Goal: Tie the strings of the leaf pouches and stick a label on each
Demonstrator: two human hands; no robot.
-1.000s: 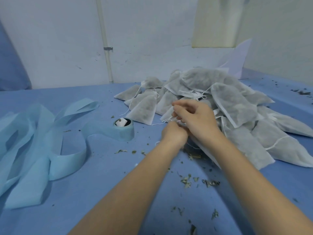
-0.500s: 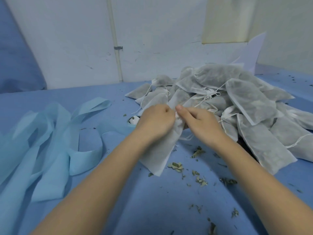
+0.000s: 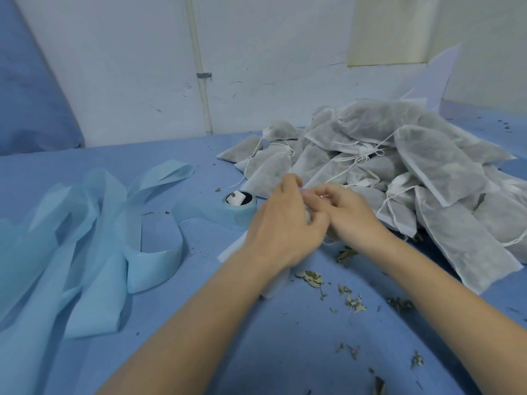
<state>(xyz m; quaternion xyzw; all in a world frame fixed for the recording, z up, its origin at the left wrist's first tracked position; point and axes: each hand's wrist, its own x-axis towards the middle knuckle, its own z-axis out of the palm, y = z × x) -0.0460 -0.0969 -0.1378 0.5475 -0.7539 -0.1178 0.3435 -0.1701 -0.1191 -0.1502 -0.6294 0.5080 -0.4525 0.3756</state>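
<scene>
Left hand (image 3: 281,223) at frame centre, fingers curled, grasping the neck of a white pouch (image 3: 273,283); body of the pouch hidden under hand and wrist, lower end showing just below the wrist on the blue worktop (image 3: 256,352). Right hand (image 3: 346,215) just beside and touching the left, fingers curled at the same pouch neck; string itself not discernible between the fingers, pinch on it cannot be confirmed.

Pile of filled pouches (image 3: 399,166) at right of centre, extending to the right edge, white strings (image 3: 359,158) trailing over it; nearest pouches just behind the hands.

Roll of light blue label tape (image 3: 239,208) just left of the left hand, loose tape ribbon (image 3: 94,238) spread across the left half of the frame.

Dried leaf scraps (image 3: 350,300) scattered on the worktop below and between the forearms.

White wall with vertical pipe (image 3: 199,67) at top.
</scene>
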